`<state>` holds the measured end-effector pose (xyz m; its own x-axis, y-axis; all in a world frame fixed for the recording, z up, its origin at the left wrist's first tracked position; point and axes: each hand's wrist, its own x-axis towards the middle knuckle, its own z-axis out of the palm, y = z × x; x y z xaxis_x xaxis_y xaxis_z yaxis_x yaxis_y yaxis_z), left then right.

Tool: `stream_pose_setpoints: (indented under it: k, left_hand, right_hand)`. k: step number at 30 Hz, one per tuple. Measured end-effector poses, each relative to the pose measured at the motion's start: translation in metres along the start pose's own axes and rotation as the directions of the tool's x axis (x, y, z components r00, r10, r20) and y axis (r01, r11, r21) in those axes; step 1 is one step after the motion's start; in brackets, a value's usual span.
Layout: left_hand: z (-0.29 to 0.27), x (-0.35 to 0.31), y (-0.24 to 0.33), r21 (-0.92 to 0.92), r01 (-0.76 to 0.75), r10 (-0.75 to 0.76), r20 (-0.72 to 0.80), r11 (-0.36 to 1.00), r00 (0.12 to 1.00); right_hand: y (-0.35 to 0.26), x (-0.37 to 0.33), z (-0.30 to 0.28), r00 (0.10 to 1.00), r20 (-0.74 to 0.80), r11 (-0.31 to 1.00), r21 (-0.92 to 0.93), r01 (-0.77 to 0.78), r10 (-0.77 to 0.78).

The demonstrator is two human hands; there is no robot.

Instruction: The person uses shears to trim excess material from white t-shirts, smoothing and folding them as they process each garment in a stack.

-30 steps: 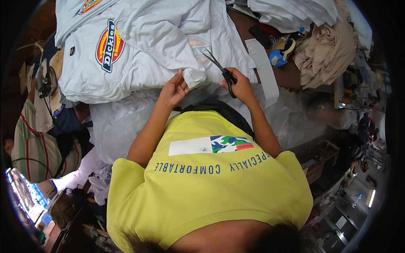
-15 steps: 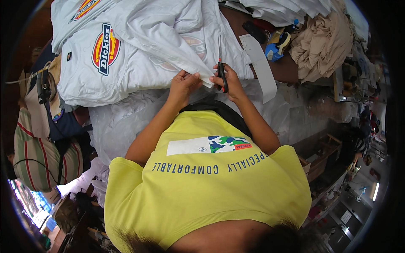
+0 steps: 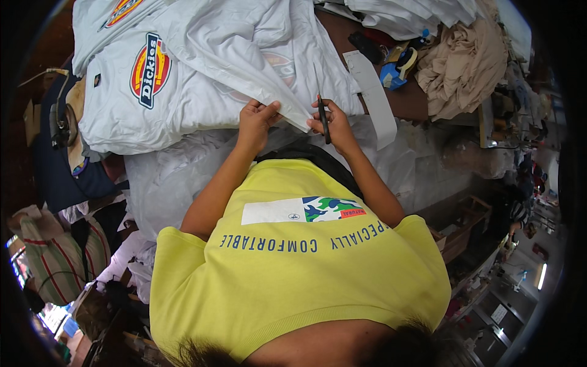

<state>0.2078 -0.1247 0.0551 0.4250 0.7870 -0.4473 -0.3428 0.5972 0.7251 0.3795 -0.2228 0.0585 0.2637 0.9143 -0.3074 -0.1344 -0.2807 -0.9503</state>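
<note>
You're pinching the white shirt [image 3: 292,114] edge w/ L hand [image 3: 257,126], thumb & fingers nearly closed. R hand [image 3: 332,125] is gripping blk scissors [image 3: 324,121], fingers curled, tips touching shirt's corner. Shirt's lying atop garment pile [image 3: 122,125], near corner stretching btwn hands.

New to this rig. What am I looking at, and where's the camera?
No robot here: these are a person's bare hands, seen from a wide fisheye camera worn on the head, looking down. That's why edges curve and the yellow shirt fills the lower half. The left hand pinches a white garment; the right hand holds scissors, its fingertips at the garment's corner. The brown table bears white printed shirts, a paper strip and a tape dispenser.
</note>
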Motion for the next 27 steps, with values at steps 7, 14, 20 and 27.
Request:
stream_pose_setpoints:
  k: [7,14,20,27]
  left_hand:
    - [-0.002,0.006,0.004,-0.024,-0.067,0.066,-0.040,0.997,0.997]
    - [-0.014,0.017,0.028,-0.094,-0.206,0.202,-0.052,0.974,0.978]
    - [-0.015,0.022,0.032,-0.036,-0.181,0.178,-0.076,0.983,0.981]
    - [-0.023,0.025,0.033,0.027,-0.207,0.208,-0.034,0.978,0.978]
  right_hand:
    - [0.011,0.001,-0.010,0.998,0.020,0.993,-0.100,0.055,-0.054]
    - [0.030,0.000,-0.028,0.999,-0.004,0.990,-0.132,-0.040,0.040]
    - [0.032,0.007,-0.030,0.986,-0.032,0.872,-0.471,0.130,-0.165]
    - [-0.019,0.006,0.001,0.960,0.048,0.658,-0.718,0.225,-0.276]
